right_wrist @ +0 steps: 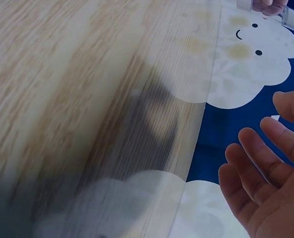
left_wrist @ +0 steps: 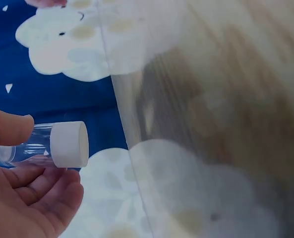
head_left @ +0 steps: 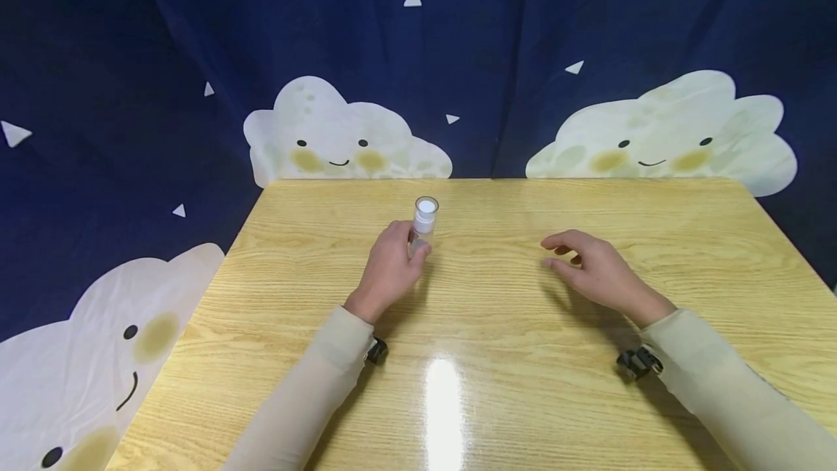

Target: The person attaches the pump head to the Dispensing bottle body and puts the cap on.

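Observation:
My left hand (head_left: 392, 260) grips a small clear bottle (head_left: 425, 221) between thumb and fingers, near the middle of the wooden table. White fittings show inside the bottle's clear top in the head view. In the left wrist view a wide white band (left_wrist: 70, 144) rings one end of the bottle, and the thumb lies along its clear wall. To the right, my right hand (head_left: 598, 271) is held over the table apart from the bottle, fingers loosely bent with nothing in them. Its palm and spread fingers (right_wrist: 258, 168) show in the right wrist view.
The pale wooden table (head_left: 484, 311) reflects a bright light streak near its front. Behind and to the left hangs a dark blue curtain (head_left: 471, 42) printed with smiling white clouds and small triangles. A black wrist camera (head_left: 639, 363) sits by the right sleeve.

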